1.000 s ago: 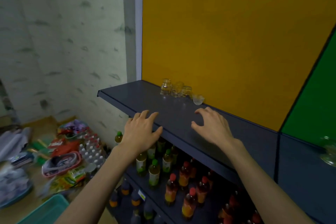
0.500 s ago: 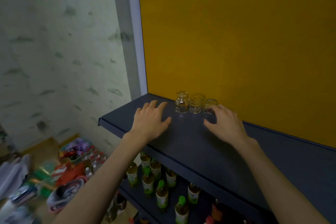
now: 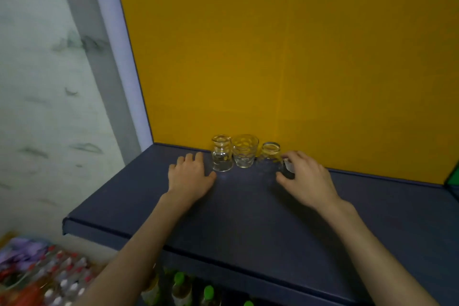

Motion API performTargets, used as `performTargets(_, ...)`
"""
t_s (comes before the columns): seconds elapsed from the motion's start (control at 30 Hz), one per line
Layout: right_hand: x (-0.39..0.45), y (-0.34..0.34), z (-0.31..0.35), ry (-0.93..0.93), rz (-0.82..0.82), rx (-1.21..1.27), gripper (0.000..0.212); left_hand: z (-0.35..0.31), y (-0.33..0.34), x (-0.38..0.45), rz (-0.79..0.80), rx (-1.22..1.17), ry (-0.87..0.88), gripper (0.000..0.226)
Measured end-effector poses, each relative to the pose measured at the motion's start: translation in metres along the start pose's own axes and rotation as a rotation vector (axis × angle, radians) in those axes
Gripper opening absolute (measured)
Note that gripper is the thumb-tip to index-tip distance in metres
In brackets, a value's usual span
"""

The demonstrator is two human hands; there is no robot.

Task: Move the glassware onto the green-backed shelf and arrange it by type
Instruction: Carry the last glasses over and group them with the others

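Three clear glasses stand in a row against the yellow back panel: a small necked carafe (image 3: 221, 154), a dimpled tumbler (image 3: 244, 151) and a short glass (image 3: 271, 150). My left hand (image 3: 191, 177) lies flat on the dark blue shelf (image 3: 248, 221), fingers apart, its thumb just left of the carafe's base. My right hand (image 3: 306, 177) is curled around a small glass cup (image 3: 288, 166) to the right of the short glass, with thumb and forefinger on either side. The hand hides most of the cup. A sliver of the green back panel (image 3: 454, 177) shows at the far right.
A grey wall and a pale upright post (image 3: 119, 57) close the shelf's left end. Below the shelf's front edge stand green-capped bottles (image 3: 208, 292). Packaged goods and small bottles (image 3: 44, 273) lie on the floor at lower left.
The view has moved in closer to the glasses. Both hands have slid forward across the shelf. The right hand has closed around the small cup, and the left has stopped beside the carafe.
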State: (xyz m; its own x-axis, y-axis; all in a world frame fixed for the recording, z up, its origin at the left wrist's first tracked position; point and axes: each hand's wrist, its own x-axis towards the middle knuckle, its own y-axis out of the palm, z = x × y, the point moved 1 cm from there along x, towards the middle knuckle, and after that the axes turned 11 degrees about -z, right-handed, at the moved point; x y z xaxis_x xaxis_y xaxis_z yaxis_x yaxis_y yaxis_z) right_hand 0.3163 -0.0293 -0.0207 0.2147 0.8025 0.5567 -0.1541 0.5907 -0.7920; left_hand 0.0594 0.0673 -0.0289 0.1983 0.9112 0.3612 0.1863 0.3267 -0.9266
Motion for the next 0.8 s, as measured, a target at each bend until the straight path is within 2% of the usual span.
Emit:
performTargets(0.27,0.017,0.023,0.019,0.093,-0.033,-0.104,0.049,0.006,0.029,0.057,-0.018,-0.164,0.020,0.087)
performTargets(0.37,0.018,0.028,0.020,0.126,-0.035,-0.128,0.053,0.003,0.040,0.067,-0.012,-0.233,0.023,0.082)
performTargets(0.57,0.024,0.030,0.014,0.171,-0.033,-0.171,0.063,-0.004,0.052,0.080,0.052,-0.502,-0.078,0.073)
performTargets(0.8,0.035,0.038,0.011,0.131,-0.011,-0.294,0.064,0.000,0.056,0.078,0.018,-0.615,-0.127,0.062)
